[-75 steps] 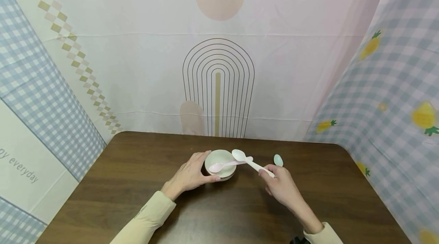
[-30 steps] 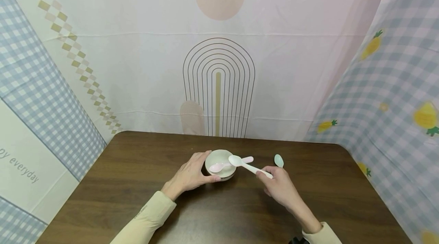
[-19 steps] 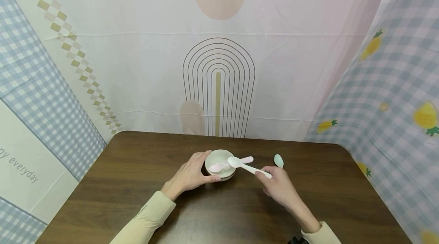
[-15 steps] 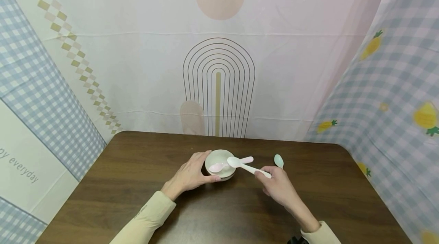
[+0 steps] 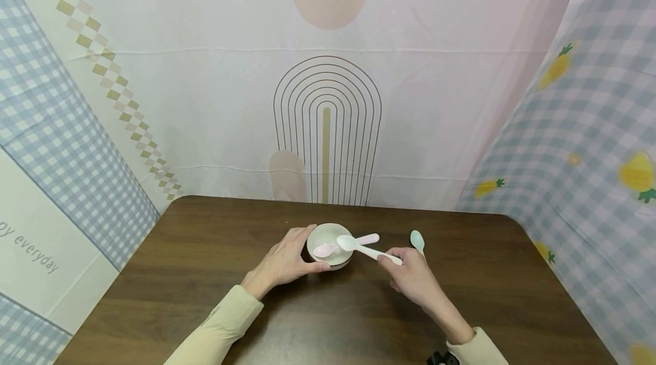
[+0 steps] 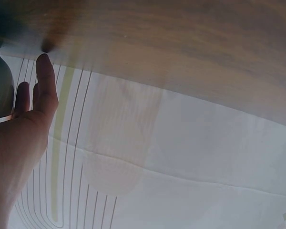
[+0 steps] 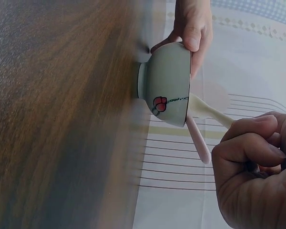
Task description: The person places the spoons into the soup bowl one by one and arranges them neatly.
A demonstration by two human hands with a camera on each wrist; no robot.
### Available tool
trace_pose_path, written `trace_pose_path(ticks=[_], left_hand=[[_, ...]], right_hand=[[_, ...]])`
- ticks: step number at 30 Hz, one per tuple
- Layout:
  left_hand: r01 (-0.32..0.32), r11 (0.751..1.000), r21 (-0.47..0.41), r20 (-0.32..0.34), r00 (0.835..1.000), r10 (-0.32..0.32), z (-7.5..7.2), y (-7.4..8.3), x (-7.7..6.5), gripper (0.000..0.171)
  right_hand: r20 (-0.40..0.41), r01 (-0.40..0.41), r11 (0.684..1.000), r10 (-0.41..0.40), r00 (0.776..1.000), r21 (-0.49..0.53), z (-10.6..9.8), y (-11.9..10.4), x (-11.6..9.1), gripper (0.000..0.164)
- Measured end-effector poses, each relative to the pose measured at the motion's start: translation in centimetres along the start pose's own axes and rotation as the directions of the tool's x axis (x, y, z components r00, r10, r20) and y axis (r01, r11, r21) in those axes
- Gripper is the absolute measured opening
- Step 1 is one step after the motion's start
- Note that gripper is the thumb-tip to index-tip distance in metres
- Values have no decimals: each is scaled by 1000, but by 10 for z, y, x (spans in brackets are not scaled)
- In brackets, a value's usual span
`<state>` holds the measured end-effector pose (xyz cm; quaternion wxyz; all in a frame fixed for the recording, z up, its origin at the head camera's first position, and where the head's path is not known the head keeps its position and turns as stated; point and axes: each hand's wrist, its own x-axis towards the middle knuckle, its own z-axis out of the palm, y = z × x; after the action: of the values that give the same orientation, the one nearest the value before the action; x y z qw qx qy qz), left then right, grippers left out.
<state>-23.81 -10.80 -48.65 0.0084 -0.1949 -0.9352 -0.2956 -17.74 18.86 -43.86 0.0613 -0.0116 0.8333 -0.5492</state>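
A small pale bowl (image 5: 320, 232) stands on the table, and my left hand (image 5: 279, 261) grips its left side, thumb at the near rim. In the right wrist view, the outside of the bowl (image 7: 170, 71) carries a red painted motif. A pale pink spoon (image 5: 323, 250) leans inside it, its handle jutting past the right rim. My right hand (image 5: 413, 279) pinches a white spoon (image 5: 367, 250) by the handle end. Its head is over the right part of the bowl, crossing above the pink one. In the left wrist view, my left hand's fingers (image 6: 46, 88) reach beside the bowl's edge.
A mint-green spoon (image 5: 417, 238) lies just behind my right hand, its handle partly hidden by it. Under everything is a brown wooden table (image 5: 179, 274). A printed cloth (image 5: 230, 114) hangs behind its back edge, with checked cloths (image 5: 553, 148) at the sides.
My right hand has shifted slightly left, bringing the white spoon's head from beside the rim to over the bowl. The left hand, bowl and pink spoon have stayed nearly still.
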Motion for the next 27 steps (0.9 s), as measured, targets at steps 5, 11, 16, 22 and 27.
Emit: trace_pose_path(ticks=[5, 11, 16, 22, 27], left_hand=[[2, 1000, 0, 6, 1000, -2, 0, -1, 0, 106], [3, 1000, -1, 9, 1000, -3, 0, -1, 0, 106], [6, 1000, 2, 11, 1000, -6, 1, -1, -1, 106], [4, 1000, -3, 8, 1000, -4, 2, -2, -1, 107], [0, 1000, -3, 6, 1000, 0, 1, -2, 0, 106]], right_hand=[[-6, -6, 1000, 5, 1000, -19, 2, 0, 1, 22], [2, -4, 1000, 4, 1000, -10, 4, 0, 2, 22], [10, -10, 1000, 10, 1000, 13, 6, 0, 2, 22], [10, -6, 1000, 6, 1000, 14, 9, 1, 2, 21], [15, -1, 1000, 1, 1000, 18, 10, 0, 3, 22]])
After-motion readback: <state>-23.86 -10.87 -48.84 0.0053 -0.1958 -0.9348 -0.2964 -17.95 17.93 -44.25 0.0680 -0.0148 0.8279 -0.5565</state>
